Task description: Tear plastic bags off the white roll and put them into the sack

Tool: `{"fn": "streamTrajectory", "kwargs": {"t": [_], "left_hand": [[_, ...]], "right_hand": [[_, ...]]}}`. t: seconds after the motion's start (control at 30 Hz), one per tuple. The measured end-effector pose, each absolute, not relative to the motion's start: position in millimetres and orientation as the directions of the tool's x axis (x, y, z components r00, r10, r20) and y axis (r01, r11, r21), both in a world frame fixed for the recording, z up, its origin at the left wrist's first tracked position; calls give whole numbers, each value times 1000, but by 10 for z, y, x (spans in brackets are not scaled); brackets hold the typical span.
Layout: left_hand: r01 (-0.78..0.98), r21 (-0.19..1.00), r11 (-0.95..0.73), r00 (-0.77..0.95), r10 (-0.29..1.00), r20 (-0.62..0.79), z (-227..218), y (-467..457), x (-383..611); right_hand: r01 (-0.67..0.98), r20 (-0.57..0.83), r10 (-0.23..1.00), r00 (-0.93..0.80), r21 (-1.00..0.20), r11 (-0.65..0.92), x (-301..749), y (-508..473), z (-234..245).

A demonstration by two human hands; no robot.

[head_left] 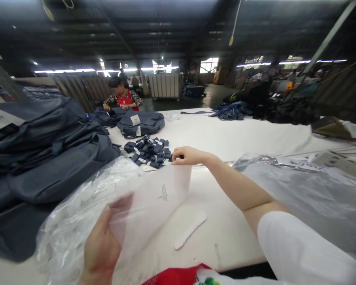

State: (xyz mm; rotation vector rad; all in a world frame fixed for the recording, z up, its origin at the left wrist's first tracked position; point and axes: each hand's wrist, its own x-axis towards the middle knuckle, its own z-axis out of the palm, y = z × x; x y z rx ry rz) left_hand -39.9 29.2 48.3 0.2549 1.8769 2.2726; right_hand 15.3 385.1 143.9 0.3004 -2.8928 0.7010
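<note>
A clear plastic bag is stretched between my two hands above the white table. My left hand grips its near edge, fingers partly behind the film. My right hand pinches the bag's far top corner, arm reaching forward. Just beyond my right hand lies a pile of small dark blue folded straps. A white serrated strip lies flat on the table under the bag.
Dark blue bags are heaped at the left, with crumpled plastic in front. More plastic sheeting lies at the right. A person in a red apron works at the far end beside another blue bag.
</note>
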Motion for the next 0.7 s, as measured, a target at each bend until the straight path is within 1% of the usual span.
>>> {"fn": "streamTrajectory", "kwargs": {"t": [0.07, 0.13, 0.17, 0.2, 0.27, 0.37, 0.47, 0.63, 0.7], "left_hand": [[-229, 921, -314, -954, 262, -148, 479, 370, -505], [-400, 809, -430, -916, 209, -342, 474, 452, -592], [-444, 763, -469, -894, 176, -412, 470, 489, -631], [-458, 744, -487, -882, 141, -450, 464, 519, -668], [-453, 745, -489, -876, 88, -474, 450, 554, -746], [-442, 765, -469, -876, 41, -481, 423, 561, -868], [-435, 769, -469, -877, 26, -481, 386, 571, -951], [-469, 765, -441, -861, 36, -507, 256, 480, -982], [-481, 774, -411, -854, 19, -520, 223, 298, -978]], "right_hand": [[-221, 203, -143, -969, -446, 867, 118, 3822, 1384], [-224, 206, -140, -968, -472, 853, 108, 3794, 1356], [-233, 210, -146, -967, -483, 844, 109, 3786, 1353], [-250, 218, -160, -963, -488, 836, 112, 3781, 1355], [-304, 241, -212, -947, -462, 833, 120, 3776, 1365], [-361, 259, -280, -924, -354, 863, 120, 3749, 1375], [-333, 250, -264, -932, -300, 894, 96, 3691, 1378], [-321, 246, -246, -938, -336, 885, 62, 3762, 1352], [-281, 250, -193, -949, -390, 877, 71, 3898, 1319]]}}
